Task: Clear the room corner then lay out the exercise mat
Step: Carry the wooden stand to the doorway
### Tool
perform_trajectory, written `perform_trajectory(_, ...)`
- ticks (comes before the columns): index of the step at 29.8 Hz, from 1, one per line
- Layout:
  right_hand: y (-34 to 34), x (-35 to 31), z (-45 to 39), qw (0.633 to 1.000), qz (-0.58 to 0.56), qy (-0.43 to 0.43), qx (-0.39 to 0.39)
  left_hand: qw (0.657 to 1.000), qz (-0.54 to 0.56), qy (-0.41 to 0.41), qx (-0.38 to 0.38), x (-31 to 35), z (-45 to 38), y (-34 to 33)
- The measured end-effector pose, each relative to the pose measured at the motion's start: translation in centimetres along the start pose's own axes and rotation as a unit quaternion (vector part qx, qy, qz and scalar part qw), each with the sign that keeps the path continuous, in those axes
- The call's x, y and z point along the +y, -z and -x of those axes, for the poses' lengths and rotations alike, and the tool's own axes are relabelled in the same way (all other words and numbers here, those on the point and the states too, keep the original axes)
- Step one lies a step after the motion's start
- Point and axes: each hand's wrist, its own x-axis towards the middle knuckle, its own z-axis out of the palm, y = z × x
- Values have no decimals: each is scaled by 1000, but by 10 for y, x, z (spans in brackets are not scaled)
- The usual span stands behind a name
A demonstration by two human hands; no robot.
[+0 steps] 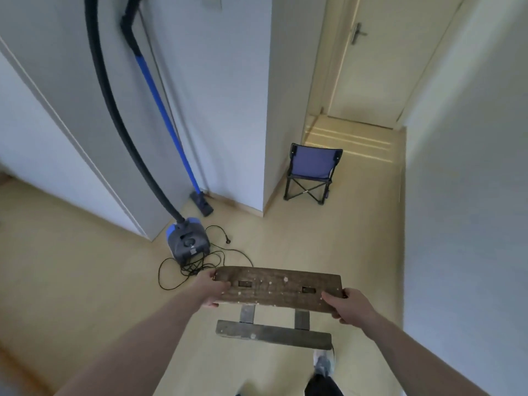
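Pale-floored corner still holds a blue canister vacuum (188,241) and folding purple chair (311,172); left hand (213,290) and right hand (347,305) grip a weathered wooden stool (278,288); no mat visible.

Far right: closed door (380,61) with metal handle (357,34).
Left wall: blue wand (160,107) leaning upright, black hose (114,110) arching down.
Near foot: grey-white shoe (324,362) on floor.

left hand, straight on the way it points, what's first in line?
Left hand grips the stool end and points forward. First looks like the tangled cord, then the vacuum; depth unclear.
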Motion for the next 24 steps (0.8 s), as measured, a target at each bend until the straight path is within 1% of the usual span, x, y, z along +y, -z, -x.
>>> perform_trajectory(4,43,-10,-50,1000,-8,0,6,1000,-22,-9,-5,54,-36,-29)
perform_trajectory(8,96,-24,-109,1000,-3,4,-9,1000,-22,-7,5,110,-68,-64)
perform_trajectory(11,148,-38,-158,1000,10,6,-26,999,-29,-13,24,156,-93,-92)
perform_trajectory(12,152,-42,-162,999,13,7,-29,999,-32,-13,26,160,-92,-92)
perform_trajectory(15,202,-61,-203,999,22,12,-40,998,-29,-11,51,202,-118,-120)
perform_trajectory(17,225,-74,-227,999,24,13,-42,998,-25,-5,55,225,-131,-133)
perform_trajectory(23,272,-106,-289,998,46,13,-46,999,-18,12,47,285,-176,-151)
perform_trajectory(24,280,-115,-311,998,44,13,-49,999,-15,16,47,302,-195,-153)
